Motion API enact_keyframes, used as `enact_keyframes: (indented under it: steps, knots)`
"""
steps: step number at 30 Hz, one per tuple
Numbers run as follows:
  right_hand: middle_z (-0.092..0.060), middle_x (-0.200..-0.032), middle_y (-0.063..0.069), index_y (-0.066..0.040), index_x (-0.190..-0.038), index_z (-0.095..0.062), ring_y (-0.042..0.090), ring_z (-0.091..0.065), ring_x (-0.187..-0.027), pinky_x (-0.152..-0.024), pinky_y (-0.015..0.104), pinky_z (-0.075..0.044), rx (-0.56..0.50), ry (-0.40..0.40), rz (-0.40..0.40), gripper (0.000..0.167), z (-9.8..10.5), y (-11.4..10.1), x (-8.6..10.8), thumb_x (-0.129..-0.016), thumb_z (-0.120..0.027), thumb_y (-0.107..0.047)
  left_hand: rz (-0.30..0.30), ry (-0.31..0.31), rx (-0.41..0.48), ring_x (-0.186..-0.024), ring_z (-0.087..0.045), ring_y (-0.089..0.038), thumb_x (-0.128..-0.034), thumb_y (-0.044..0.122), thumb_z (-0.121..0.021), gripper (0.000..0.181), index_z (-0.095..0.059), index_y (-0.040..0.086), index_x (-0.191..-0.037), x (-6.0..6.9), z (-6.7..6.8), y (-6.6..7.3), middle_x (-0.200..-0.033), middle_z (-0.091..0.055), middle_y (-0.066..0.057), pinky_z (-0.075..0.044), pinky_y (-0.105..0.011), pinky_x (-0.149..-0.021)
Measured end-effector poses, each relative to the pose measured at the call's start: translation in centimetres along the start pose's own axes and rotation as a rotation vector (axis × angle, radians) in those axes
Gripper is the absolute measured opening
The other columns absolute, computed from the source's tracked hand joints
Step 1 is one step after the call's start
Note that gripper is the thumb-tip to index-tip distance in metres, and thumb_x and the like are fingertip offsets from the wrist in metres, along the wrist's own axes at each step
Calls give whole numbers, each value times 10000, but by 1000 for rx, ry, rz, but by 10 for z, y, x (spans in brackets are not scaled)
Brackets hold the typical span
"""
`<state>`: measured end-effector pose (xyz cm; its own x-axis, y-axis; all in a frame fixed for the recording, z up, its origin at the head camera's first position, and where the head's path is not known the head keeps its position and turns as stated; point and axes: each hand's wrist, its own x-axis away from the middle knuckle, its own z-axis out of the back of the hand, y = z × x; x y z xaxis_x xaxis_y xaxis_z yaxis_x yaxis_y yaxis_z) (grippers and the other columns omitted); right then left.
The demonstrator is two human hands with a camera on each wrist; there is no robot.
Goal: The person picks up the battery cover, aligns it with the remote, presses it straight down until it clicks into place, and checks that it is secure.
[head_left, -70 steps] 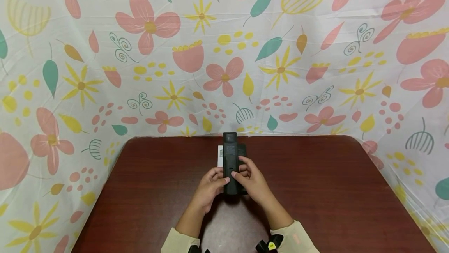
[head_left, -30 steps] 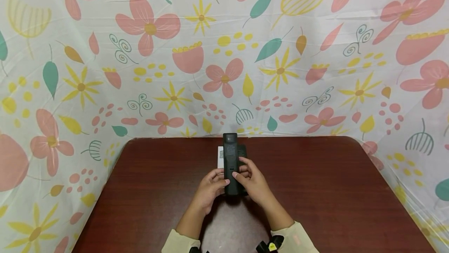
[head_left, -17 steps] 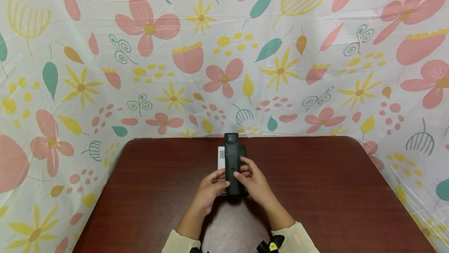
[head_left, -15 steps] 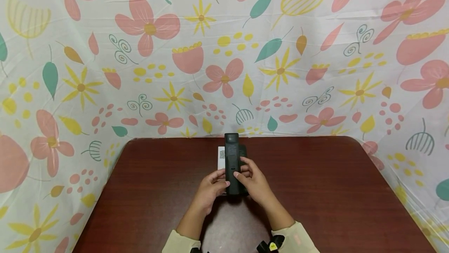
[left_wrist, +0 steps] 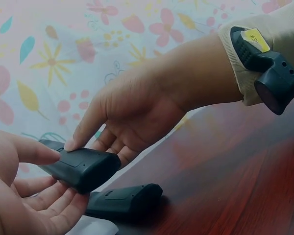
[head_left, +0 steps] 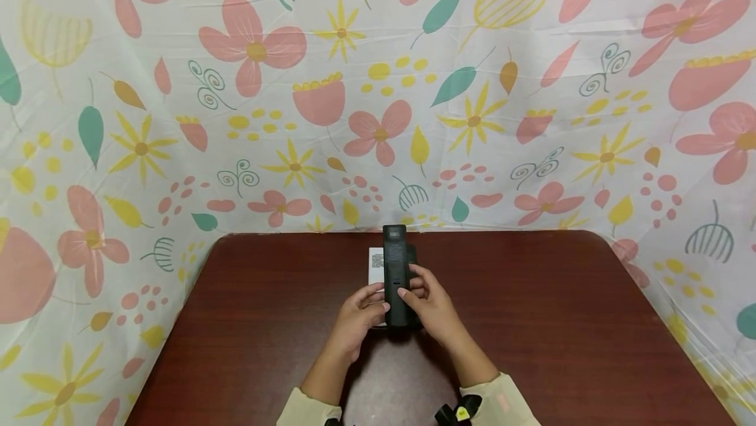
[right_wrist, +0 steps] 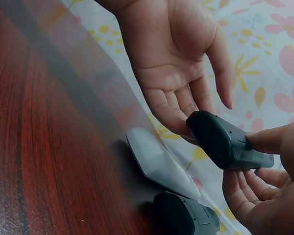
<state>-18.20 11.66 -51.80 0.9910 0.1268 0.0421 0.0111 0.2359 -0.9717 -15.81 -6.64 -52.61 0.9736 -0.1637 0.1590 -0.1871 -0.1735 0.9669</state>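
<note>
Back side up, a black remote control (head_left: 396, 258) is held above the table between both hands, its battery cover visible. My right hand (head_left: 434, 304) grips its right side, thumb on the back and fingers beneath, as the right wrist view shows. My left hand (head_left: 354, 321) holds the near left part; its fingers (left_wrist: 71, 208) lie under the remote, the thumb at its edge. Below, on the table, lie a second black remote (left_wrist: 127, 200) and a flat white remote-like piece (right_wrist: 159, 159) with a code label, both partly hidden in the head view.
The dark red wooden table (head_left: 531, 321) extends on both sides. A floral cloth (head_left: 378, 85) hangs behind it and along its sides. Each beige sleeve carries a black wrist camera, the right one (head_left: 457, 411) showing a yellow label.
The held black remote has shifted slightly right, uncovering more of the white piece's label. Its edge now lies closer to my left thumb tip. The head view has also shifted a little.
</note>
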Motion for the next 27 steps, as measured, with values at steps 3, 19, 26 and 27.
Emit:
enact_keyframes:
  steps: [3,19,26,27]
  knots:
    - [-643,-1199,124,-197,-1497,-446,219,-642,-1022,-857,317,-513,-2,-2,1,577,1,0,-1,-972,-685,-217,1,-1,10,-1036,-668,-167,-928,110,-652,536,-518,2,-1435,0,-1,0,-1372,-598,-230,-549,-313,-917]
    - [-630,-1219,155,-165,-1491,-461,218,-630,-1020,-876,312,-508,-8,2,-3,572,10,-1,-5,-971,-689,-233,-19,12,16,-1079,-664,-193,-930,67,-597,514,-530,-21,-1432,3,-12,5,-1401,-574,-236,-519,-316,-965]
    - [-628,-1198,164,-141,-1485,-468,183,-637,-1001,-844,279,-518,-16,19,-10,571,15,-1,-3,-966,-694,-221,-28,5,1,-1105,-640,-205,-928,61,-591,513,-525,-47,-1424,5,-19,6,-1404,-557,-255,-515,-301,-958]
    - [-628,-1197,168,-143,-1484,-468,188,-634,-1000,-843,280,-518,-20,20,-13,568,17,-1,-3,-967,-692,-217,-29,2,-2,-1106,-641,-207,-929,60,-590,510,-526,-47,-1424,5,-20,6,-1405,-556,-257,-516,-300,-956]
